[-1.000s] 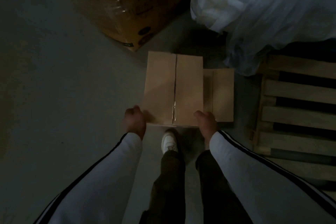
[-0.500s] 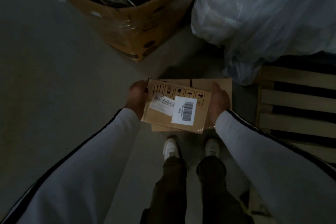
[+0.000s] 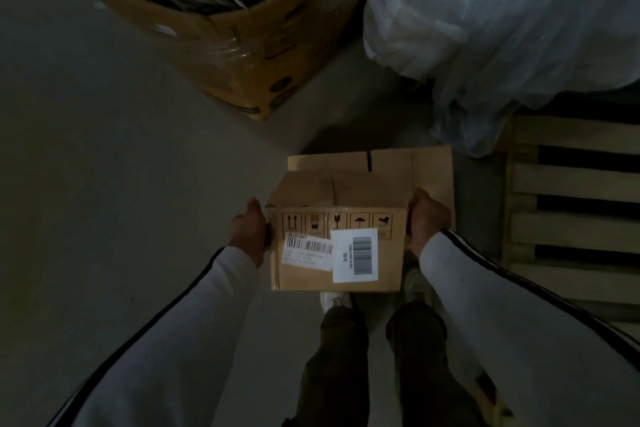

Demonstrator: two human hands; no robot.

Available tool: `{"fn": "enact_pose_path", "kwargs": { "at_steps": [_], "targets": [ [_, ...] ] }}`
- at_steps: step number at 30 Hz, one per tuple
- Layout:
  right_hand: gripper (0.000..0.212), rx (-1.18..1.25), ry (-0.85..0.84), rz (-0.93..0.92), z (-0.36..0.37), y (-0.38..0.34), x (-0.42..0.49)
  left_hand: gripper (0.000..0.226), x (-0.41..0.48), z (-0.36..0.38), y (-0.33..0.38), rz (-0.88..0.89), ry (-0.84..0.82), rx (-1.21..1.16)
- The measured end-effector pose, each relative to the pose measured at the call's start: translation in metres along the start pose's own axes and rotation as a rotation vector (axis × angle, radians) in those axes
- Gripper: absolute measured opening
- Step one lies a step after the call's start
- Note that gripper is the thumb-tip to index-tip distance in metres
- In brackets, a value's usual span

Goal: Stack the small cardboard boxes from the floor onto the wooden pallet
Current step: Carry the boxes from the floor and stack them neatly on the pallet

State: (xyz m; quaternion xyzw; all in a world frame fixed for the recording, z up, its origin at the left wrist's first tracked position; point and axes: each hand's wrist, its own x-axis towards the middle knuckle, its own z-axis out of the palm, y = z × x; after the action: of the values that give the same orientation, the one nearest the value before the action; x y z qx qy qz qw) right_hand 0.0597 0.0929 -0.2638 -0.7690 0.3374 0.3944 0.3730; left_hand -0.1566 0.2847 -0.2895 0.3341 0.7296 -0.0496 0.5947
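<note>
Floor: dim grey concrete (image 3: 104, 184), with the person standing on it and looking down.
Box: held up off the floor at mid-frame (image 3: 337, 250), label side toward the camera, with two white barcode stickers and a row of handling symbols.
Left hand: clasped against the box's left side (image 3: 251, 236).
Right hand: clasped against the box's right side (image 3: 427, 220), so the box is carried between both hands.
Second box: on the floor just beyond the held one (image 3: 429, 166), partly hidden by it, not yet picked up.
Pallet: at the right (image 3: 571, 184); the slats in view are bare, with no box on them.
Bin: large open carton at far left-centre (image 3: 242, 55), full of cables and white socket plates.
Bag: bulky clear plastic wrap at far right (image 3: 502, 17), overhanging the pallet's far end.
Progress: early, I judge; one box lifted but not placed, at least one more left on the floor.
</note>
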Motion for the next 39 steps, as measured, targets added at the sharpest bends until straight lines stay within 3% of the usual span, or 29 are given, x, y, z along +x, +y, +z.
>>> {"fn": "enact_pose_path", "kwargs": {
  "at_steps": [2,5,8,10,14,18,23,28,33,39],
  "targets": [
    [0.033,-0.024,0.008,0.01,0.004,0.006,0.012,0.063,0.014,-0.001,-0.015,-0.005,0.004,0.053],
    [0.029,-0.022,-0.09,0.021,0.005,0.019,0.017,0.027,0.005,0.003,-0.019,-0.002,-0.052,0.044],
    [0.039,0.056,-0.341,0.073,-0.001,0.023,0.006,0.044,-0.012,0.014,-0.013,-0.039,-0.269,-0.053],
    [0.047,0.114,-0.412,0.107,-0.013,0.023,-0.001,0.049,-0.028,0.021,-0.004,-0.052,-0.368,-0.073],
    [0.064,0.27,-0.377,0.167,-0.05,0.008,-0.031,0.049,-0.075,0.031,0.027,-0.027,-0.477,-0.058],
    [0.051,0.372,-0.341,0.088,-0.109,-0.031,-0.087,0.053,-0.151,0.052,0.077,0.049,-0.519,0.038],
    [0.035,0.549,-0.33,-0.063,-0.223,-0.072,-0.162,0.055,-0.286,0.094,0.12,0.236,-0.588,0.228],
    [0.07,0.749,-0.226,-0.089,-0.376,-0.061,-0.216,0.057,-0.435,0.169,0.116,0.336,-0.763,0.319],
    [0.058,0.938,-0.117,-0.206,-0.567,0.013,-0.251,0.054,-0.592,0.271,0.035,0.408,-0.957,0.55],
    [0.051,1.175,-0.018,-0.269,-0.714,0.11,-0.271,0.053,-0.71,0.372,-0.073,0.43,-1.146,0.71]
  ]
}}
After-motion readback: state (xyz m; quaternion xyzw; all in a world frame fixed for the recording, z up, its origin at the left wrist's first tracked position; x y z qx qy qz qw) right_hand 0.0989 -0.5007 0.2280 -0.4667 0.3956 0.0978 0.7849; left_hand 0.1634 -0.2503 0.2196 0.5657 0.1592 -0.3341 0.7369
